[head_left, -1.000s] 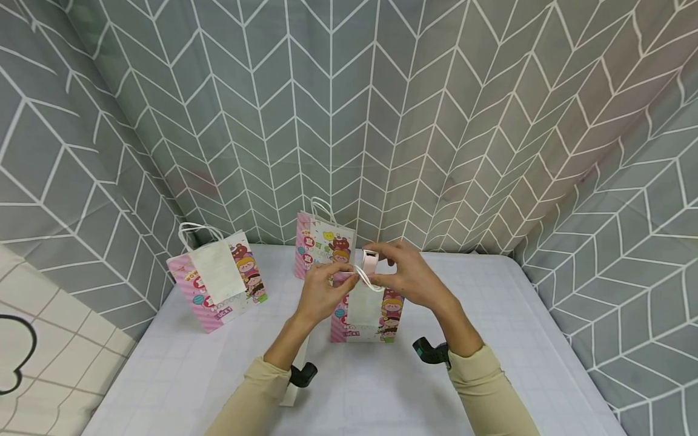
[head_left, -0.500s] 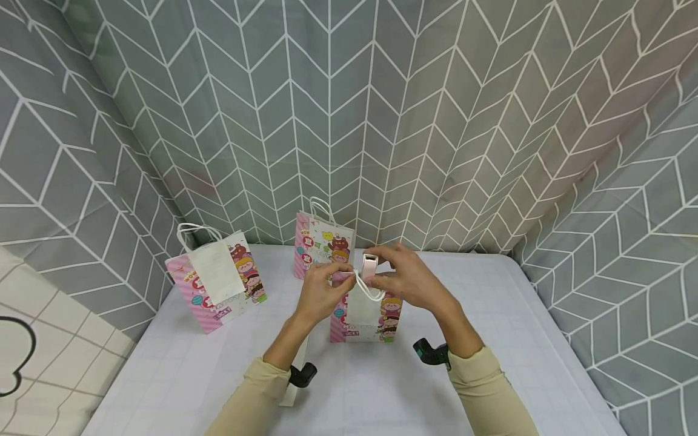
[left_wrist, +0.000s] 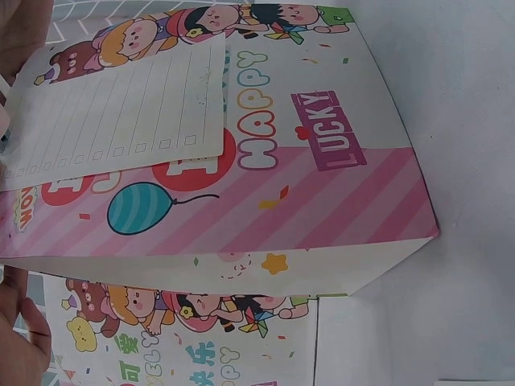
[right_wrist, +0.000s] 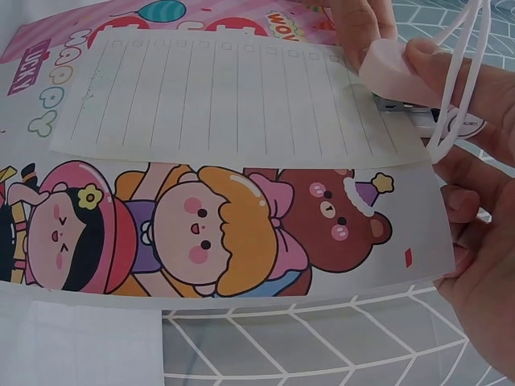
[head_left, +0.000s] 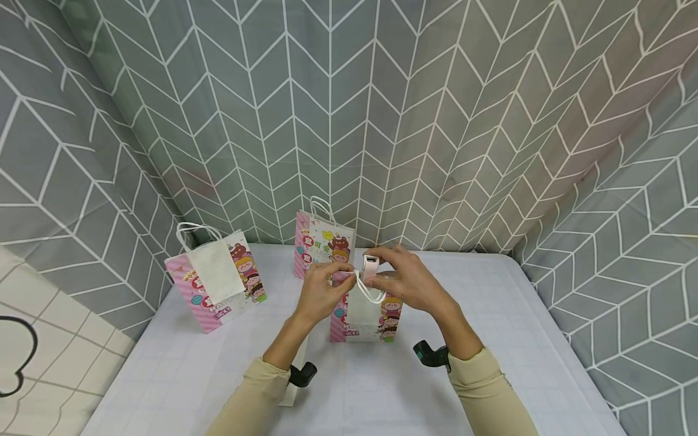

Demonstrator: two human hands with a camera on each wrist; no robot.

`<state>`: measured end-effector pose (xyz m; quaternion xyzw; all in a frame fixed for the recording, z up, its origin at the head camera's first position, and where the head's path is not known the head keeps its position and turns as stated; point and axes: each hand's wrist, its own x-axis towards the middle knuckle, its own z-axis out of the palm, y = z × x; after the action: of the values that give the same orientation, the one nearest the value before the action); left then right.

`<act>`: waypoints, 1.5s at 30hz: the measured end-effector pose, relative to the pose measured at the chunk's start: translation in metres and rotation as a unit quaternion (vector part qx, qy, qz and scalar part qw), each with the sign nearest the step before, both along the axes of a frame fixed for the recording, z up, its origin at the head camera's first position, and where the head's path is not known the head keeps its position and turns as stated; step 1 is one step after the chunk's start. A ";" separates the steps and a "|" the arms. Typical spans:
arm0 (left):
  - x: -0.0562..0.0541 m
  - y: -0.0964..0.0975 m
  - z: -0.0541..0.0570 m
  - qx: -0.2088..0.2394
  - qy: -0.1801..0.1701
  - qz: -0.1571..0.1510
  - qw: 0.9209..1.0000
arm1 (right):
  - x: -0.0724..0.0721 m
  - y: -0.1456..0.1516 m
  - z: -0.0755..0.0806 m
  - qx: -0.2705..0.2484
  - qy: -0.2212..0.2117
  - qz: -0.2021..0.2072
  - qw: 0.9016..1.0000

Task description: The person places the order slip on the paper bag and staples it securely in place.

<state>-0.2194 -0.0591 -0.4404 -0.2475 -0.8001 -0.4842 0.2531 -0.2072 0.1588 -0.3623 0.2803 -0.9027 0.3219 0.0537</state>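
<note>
A pink-and-white paper gift bag [head_left: 340, 327] with cartoon figures stands in front of me. A lined note sheet [right_wrist: 241, 96] lies against its front, up to the top edge. My left hand [head_left: 323, 292] pinches the bag's top edge at the left. My right hand [head_left: 410, 278] grips a small pink stapler [head_left: 370, 267] between thumb and fingers at that edge. In the right wrist view, the stapler's metal part sits at the sheet's upper end, beside the white cord handles [right_wrist: 460, 88]. Whether its jaws touch the paper cannot be told.
Another gift bag [head_left: 322, 242] stands behind, and a third bag [head_left: 207, 315] with a note sheet [head_left: 220, 275] on its front leans at the left. A white strip [head_left: 291, 393] lies under my left wrist. A patterned curtain [head_left: 349, 121] bounds the white table [head_left: 491, 363].
The right thumb and fingers have shifted slightly on the stapler, which has moved down a little and then tilted slightly. The cord handles hang a bit lower. The left hand stays put.
</note>
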 end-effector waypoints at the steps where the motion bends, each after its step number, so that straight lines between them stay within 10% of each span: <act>1: 0.000 0.000 0.000 0.000 0.000 0.000 1.000 | 0.000 0.000 0.000 0.000 0.001 0.002 1.000; 45: 0.004 0.000 0.006 -0.070 0.013 -0.017 0.997 | -0.003 0.001 -0.010 -0.008 0.068 0.027 0.997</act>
<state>-0.2158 -0.0589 -0.4342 -0.2847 -0.8245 -0.4277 0.2369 -0.2098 0.1594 -0.3719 0.3257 -0.8862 0.3110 0.1086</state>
